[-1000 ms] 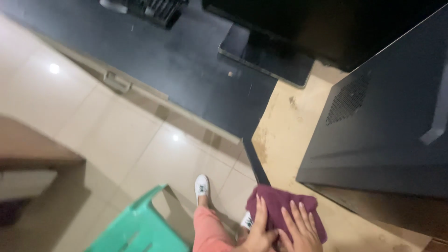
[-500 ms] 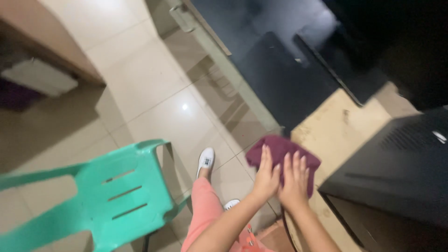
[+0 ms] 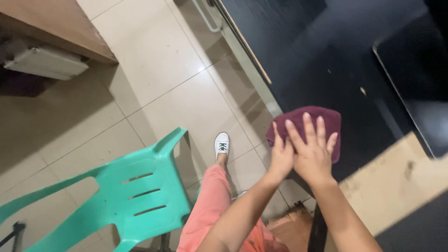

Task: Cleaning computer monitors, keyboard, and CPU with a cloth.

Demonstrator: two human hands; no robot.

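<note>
A folded maroon cloth (image 3: pixel 326 119) lies on the near edge of a glossy black tabletop (image 3: pixel 317 60). My right hand (image 3: pixel 313 151) is pressed flat on the cloth with fingers spread. My left hand (image 3: pixel 281 156) rests against its left side, fingers on the cloth's left edge. Both forearms reach up from the bottom of the head view.
A green plastic chair (image 3: pixel 126 196) stands at the lower left on the beige tiled floor (image 3: pixel 154 84). My leg in pink trousers (image 3: pixel 210 205) and a white shoe (image 3: pixel 221 142) show below. A bare tan board (image 3: pixel 401 186) adjoins the black top at right. A wooden desk corner (image 3: pixel 60 28) is upper left.
Both hands and the cloth have slid from the tan board onto the black tabletop. The view has swung, so the dark case at right has left the frame.
</note>
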